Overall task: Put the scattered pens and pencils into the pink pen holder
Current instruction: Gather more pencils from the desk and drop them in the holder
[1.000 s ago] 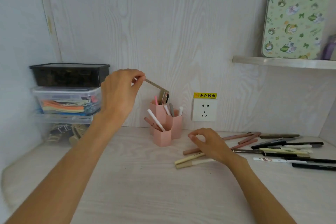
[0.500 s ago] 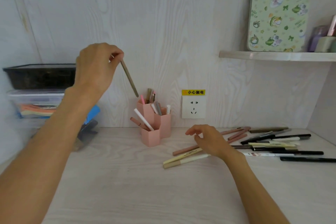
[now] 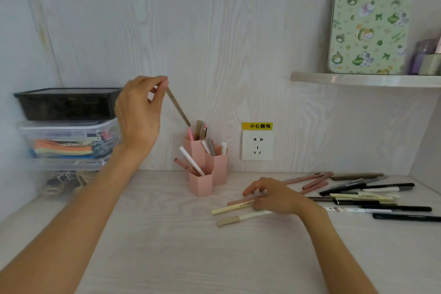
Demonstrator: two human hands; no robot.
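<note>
Raised above the desk, the left hand (image 3: pixel 139 112) is pinching the top end of a tan pencil (image 3: pixel 178 107) between thumb and fingertips; the pencil is slanting down toward 4 o'clock, its lower tip hanging just above the back compartment of the pink pen holder (image 3: pixel 205 164) and not touching it. At about 4 o'clock from that hand, the right hand (image 3: pixel 274 196) is resting low on the desk (image 3: pixel 167 246), fingers loosely curled over a brownish-pink pen (image 3: pixel 241 201) and a cream pen (image 3: pixel 229 209); whether it is actually gripping either one is hard to tell from this angle. A beige-capped white pen (image 3: pixel 241 218) is lying just at 6 o'clock of those fingers.

The holder is standing against the back wall, already carrying several pens, among them a white pen (image 3: pixel 192 161) leaning out toward 10 o'clock from the front cup. At 3 o'clock of the right hand, a scatter of black, cream and brown pens (image 3: pixel 372 196) is lying on the desk. At 9 o'clock of the holder, stacked storage boxes (image 3: pixel 69 126) are sitting by the left wall. A wall socket (image 3: pixel 257 145) is showing just at 3 o'clock of the holder.
</note>
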